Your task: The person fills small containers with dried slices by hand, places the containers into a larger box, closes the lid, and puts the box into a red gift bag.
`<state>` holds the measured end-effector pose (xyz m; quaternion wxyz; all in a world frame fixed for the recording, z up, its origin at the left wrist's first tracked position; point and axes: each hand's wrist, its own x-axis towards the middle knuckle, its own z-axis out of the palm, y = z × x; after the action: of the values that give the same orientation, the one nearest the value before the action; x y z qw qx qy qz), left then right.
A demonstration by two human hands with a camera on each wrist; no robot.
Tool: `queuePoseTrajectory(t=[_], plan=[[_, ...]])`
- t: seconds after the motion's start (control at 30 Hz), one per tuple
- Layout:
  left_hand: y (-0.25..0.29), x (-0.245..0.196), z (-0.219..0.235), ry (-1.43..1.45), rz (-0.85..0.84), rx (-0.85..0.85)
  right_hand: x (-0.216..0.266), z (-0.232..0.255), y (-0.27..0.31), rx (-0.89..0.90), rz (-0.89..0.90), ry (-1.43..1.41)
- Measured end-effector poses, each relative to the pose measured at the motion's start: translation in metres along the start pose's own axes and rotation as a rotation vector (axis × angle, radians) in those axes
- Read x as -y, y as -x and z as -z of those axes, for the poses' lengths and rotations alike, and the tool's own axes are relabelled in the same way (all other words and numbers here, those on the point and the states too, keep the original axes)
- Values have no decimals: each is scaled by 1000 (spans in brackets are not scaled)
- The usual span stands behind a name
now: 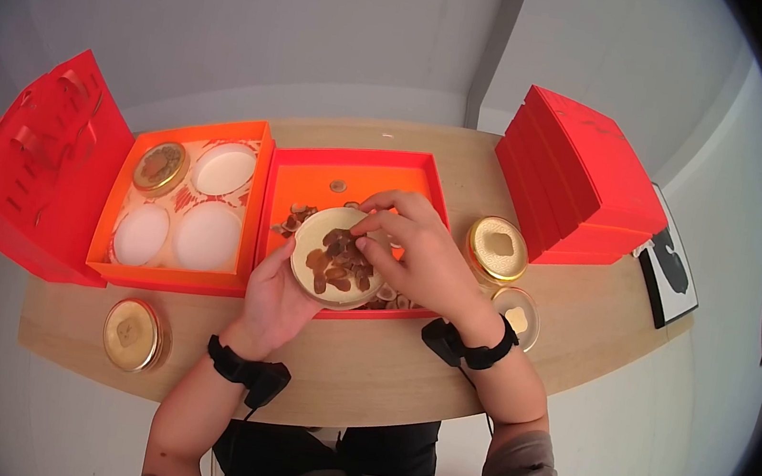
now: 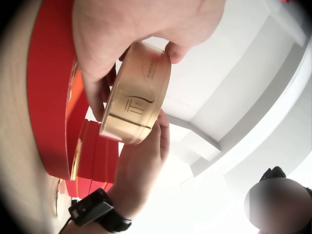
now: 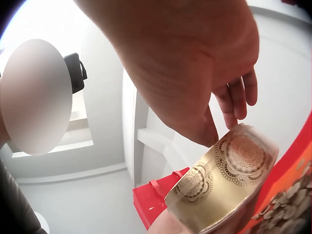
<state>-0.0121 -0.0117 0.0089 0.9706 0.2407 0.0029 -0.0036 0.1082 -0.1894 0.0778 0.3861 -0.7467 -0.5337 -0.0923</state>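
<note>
My left hand [image 1: 281, 300] grips a round, clear jar [image 2: 139, 97] with a gold lining, its open mouth tilted toward the head camera. Several brown dried slices [image 1: 340, 257] lie inside it. Over the mouth, my right hand [image 1: 427, 256] brings thumb and index fingertips together at one slice near the upper edge; its other fingers stay loosely bent at the rim. Under both hands is a shallow red box [image 1: 312, 176] with an orange base, where loose slices [image 3: 290, 204] are spread, partly hidden by the jar. A small round piece [image 1: 338, 186] sits apart in it.
To the left, an orange box [image 1: 254, 212] has white round wells and one lidded jar [image 1: 160, 168]; its red lid [image 1: 43, 169] stands up. Another jar [image 1: 132, 335] is at front left. At right are a gold-lidded jar [image 1: 498, 249], a clear lid [image 1: 517, 319] and stacked red boxes [image 1: 581, 178].
</note>
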Motion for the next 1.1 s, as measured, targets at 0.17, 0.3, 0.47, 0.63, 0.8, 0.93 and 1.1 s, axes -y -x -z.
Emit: queuePoseTrajectory(t=[0.17,0.3,0.47,0.63,0.8,0.93,1.1], plan=[[1,-1,-2,-9,-26,-5,3,3,0,63,-55,44],[1,-3,-4,13,-21,21,8,-1,2,106,-9,45],[-1,-2,8,74,-46,49,14,3,-2,163,-59,22],[1,-2,3,50,-72,-5,14,2,-2,120,-34,78],[2,-5,-1,55,-107,-41,-2,11,-1,54,-82,65],[-2,-5,7,57,-141,-62,-14,17,-1,-9,-162,83],[-1,-7,7,75,-161,-48,-27,32,3,220,-567,53]])
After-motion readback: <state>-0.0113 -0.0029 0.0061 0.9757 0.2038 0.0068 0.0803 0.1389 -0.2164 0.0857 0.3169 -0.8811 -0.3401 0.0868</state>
